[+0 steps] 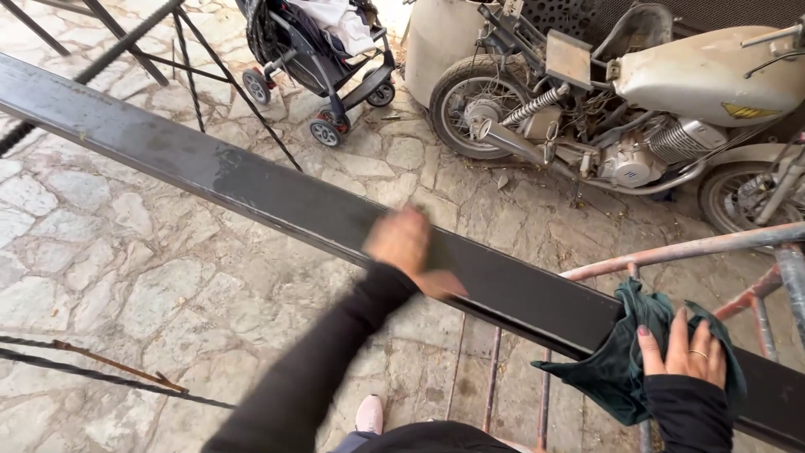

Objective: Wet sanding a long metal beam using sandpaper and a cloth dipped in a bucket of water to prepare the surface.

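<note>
Though dusty-streaked, long dark beam [277, 197], crumpled green cloth [620, 369]

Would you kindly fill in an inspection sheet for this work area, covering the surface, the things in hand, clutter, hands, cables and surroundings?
Surface: long black metal beam, running from upper left to lower right, laid across a rusty pipe stand; a duller patch shows toward its left part.
Job's things: dark green cloth, bunched against the beam's near edge.
Clutter: thin rusty rods on the paving at lower left.
Hands: left hand on the beam, blurred; right hand pressed on the cloth, ring on one finger.
Cables: nothing seen.
Surroundings: stone paving; old motorcycle at upper right; pushchair at top; pink shoe below.
</note>
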